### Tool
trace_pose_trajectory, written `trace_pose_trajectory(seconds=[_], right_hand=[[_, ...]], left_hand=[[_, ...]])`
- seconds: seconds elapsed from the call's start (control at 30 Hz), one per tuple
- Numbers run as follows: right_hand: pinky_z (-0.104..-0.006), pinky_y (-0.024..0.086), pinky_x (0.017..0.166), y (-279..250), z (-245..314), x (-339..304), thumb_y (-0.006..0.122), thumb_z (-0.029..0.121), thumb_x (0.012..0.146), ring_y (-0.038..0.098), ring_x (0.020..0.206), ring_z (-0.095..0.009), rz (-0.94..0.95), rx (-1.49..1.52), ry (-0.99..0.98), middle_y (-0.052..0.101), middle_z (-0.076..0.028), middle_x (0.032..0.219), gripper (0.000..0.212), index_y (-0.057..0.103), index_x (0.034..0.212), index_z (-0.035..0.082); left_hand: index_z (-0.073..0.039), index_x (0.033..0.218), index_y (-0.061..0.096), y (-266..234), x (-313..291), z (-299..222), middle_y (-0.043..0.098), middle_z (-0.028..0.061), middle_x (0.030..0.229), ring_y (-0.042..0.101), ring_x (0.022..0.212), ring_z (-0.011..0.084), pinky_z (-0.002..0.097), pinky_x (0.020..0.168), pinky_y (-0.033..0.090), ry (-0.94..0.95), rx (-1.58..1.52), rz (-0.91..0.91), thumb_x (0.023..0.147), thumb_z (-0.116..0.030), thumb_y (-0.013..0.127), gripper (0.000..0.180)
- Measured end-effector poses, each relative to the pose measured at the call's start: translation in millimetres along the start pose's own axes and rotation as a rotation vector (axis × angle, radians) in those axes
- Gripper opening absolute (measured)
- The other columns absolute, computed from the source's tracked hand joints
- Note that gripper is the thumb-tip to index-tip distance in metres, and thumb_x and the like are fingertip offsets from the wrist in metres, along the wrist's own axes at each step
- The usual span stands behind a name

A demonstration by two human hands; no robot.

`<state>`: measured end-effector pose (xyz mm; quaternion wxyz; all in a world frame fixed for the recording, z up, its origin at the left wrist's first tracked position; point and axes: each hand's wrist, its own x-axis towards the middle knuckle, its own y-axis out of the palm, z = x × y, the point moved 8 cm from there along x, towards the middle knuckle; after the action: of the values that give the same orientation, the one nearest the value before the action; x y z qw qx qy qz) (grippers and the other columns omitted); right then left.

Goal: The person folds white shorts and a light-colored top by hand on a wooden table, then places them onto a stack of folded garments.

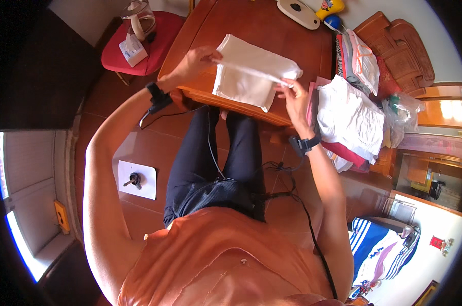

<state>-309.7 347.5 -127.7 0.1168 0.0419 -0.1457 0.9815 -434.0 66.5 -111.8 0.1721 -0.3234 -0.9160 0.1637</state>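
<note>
A white cloth (247, 91), folded into a rough rectangle, lies flat on the reddish-brown wooden table (203, 30). One thin edge of it is raised and stretched in a line between my two hands. My left hand (200, 57) pinches this edge at the cloth's left side, its fingers closed. At the right side my right hand (294, 97) grips the other end between thumb and fingers, close to the table's front right corner. Both wrists carry black bands with small devices and cables.
Stacked folded clothes, with a white garment (348, 115) on top, stand right of the table by a carved wooden chair (402, 51). On the left, a red stool (162, 38) holds a glass jug and a tissue box (132, 50). White paper (148, 179) lies on the tiled floor.
</note>
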Motion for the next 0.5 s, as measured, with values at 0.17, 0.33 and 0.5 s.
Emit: trace_pose_trajectory(seconds=[0.17,0.33,0.5], right_hand=[[-0.0244,0.053,0.062,8.3,-11.4,-35.5,0.056,0.009,0.094,0.069,0.084,-0.017,-0.022,-0.038,-0.036,0.067,-0.008,0.1,0.019,0.062,0.111,0.002],[-0.0236,0.051,0.061,4.3,-12.9,-51.2,0.058,0.01,0.093,0.066,0.073,-0.013,-0.082,-0.097,-0.051,0.068,-0.007,0.097,0.019,0.064,0.109,0.003],[-0.0272,0.051,0.061,5.1,-3.6,-69.0,0.06,0.005,0.087,0.066,0.067,-0.016,-0.023,-0.338,-0.051,0.069,-0.01,0.087,0.024,0.064,0.111,0.008]], left_hand=[[0.002,0.105,0.06,27.2,-40.6,6.2,0.058,0.0108,0.115,0.059,0.108,0.0208,0.0329,0.093,0.051,0.059,-0.082,0.028,0.088,0.004,0.055,0.018],[0.001,0.091,0.065,34.0,-55.8,-10.8,0.064,0.0082,0.099,0.061,0.095,0.0269,0.0339,0.083,0.051,0.241,0.212,-0.092,0.076,0.001,0.064,0.015],[-0.004,0.087,0.067,35.8,-67.1,-38.0,0.064,0.0057,0.097,0.057,0.094,0.0255,0.0359,0.082,0.049,0.394,0.421,-0.099,0.074,-0.005,0.067,0.013]])
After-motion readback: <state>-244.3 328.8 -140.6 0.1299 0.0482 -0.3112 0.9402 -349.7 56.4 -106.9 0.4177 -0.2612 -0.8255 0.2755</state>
